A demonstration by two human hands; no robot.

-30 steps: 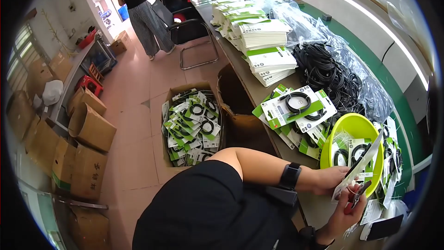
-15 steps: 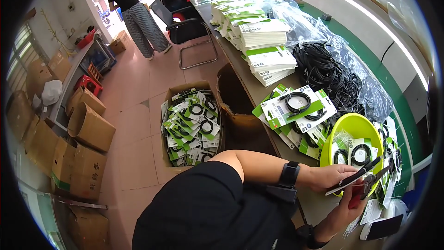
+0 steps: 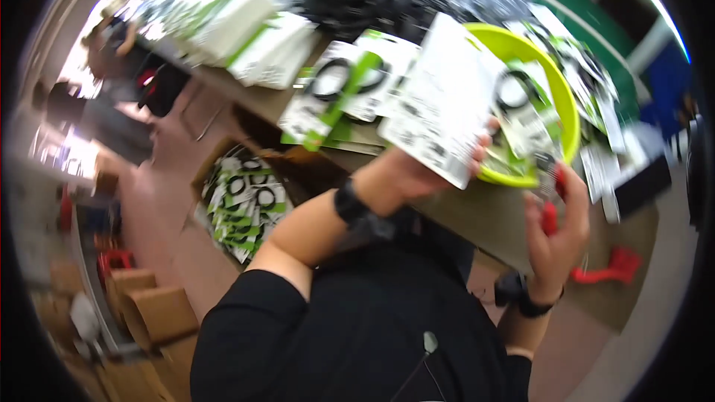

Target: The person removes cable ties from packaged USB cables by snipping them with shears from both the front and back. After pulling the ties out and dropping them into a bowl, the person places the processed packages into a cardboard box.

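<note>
Heaped cables, stacked cards and cardboard cartons show this is a workshop.

Head-worn fisheye view; faces down over black-clothed torso. Nearby: bare left hand, bare right hand; farther: pink floor.

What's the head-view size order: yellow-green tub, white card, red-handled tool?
1. Yellow-green tub, white card: unsure; the nearer card hides part of the tub.
2. Red-handled tool: smallest.

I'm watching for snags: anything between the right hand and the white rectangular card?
Only fingertips of the left hand, at the right edge of the white rectangular card; nothing else visible blocks the right hand.
</note>
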